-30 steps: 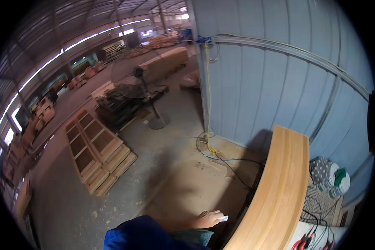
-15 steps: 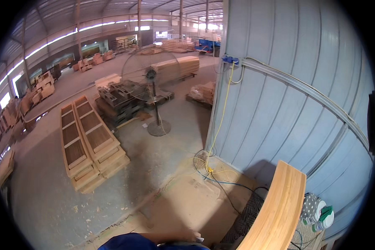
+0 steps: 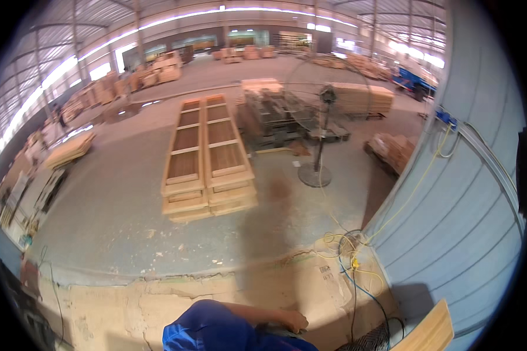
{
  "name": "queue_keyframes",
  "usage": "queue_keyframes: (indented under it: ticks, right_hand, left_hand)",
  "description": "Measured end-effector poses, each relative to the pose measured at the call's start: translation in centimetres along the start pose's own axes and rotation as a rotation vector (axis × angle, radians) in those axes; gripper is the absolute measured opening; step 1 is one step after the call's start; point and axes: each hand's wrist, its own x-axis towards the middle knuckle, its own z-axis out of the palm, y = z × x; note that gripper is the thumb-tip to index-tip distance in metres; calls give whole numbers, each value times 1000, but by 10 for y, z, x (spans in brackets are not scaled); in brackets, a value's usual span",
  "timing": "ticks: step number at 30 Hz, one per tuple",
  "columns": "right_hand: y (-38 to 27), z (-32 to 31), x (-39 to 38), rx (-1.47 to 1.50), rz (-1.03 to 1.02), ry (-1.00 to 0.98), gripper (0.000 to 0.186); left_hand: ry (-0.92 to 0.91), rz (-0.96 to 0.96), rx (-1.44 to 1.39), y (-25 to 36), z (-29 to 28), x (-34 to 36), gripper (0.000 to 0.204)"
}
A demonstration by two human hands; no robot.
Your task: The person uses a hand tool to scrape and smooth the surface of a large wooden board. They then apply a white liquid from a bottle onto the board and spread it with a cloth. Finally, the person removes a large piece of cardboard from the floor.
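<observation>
My left arm in a blue sleeve bends across the lower edge, and my left hand (image 3: 295, 320) sits at its end with the fingers curled in. Something small and greyish shows beside the fingers, too unclear to name. My right hand is out of sight. To the right of my left hand, a smooth light-wood board (image 3: 430, 330) rises from the lower edge in front of the blue-grey panel wall. A patterned dark cloth (image 3: 366, 341) lies between the hand and that board.
Yellow, blue and black cables (image 3: 354, 263) tangle by the foot of the metal wall (image 3: 462, 228). Ahead stand stacked wooden frames (image 3: 208, 199), dark pallets (image 3: 275, 120) and a pedestal fan (image 3: 317, 146). A tan floor covering (image 3: 205, 292) ends at a ragged edge.
My view has swung left, so the frames, fan and wall appear farther right. Much less of the light-wood board shows. My left hand stays low near the lower edge.
</observation>
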Motion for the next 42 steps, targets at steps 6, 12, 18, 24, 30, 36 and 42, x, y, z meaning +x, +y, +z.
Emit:
queue_keyframes:
  ticks: [6, 12, 18, 24, 30, 36, 42]
  right_hand:
    - [-13, 10, 30, -17, -79, -85, 41]
    - [-23, 13, 45, -16, -123, -141, 39]
    - [-21, 9, 52, -9, -155, -162, 36]
    - [8, -1, 43, 18, -140, -152, 34]
    - [186, -123, 13, 226, 131, 261, 31]
    - [270, -192, -92, 576, 418, 500, 37]
    - [244, -189, -150, 553, 507, 715, 32]
  left_hand:
    - [358, -402, -69, 44, 23, -52, 26]
    - [520, -460, -182, 27, 93, -83, 41]
    - [671, -392, -438, 29, 136, -86, 44]
    - [446, -179, -377, 38, 145, -95, 51]
    - [203, -161, -292, 41, 135, -56, 59]
    - [114, -199, -172, 131, 41, -11, 41]
    - [-62, 169, -60, 245, -29, 139, 35]
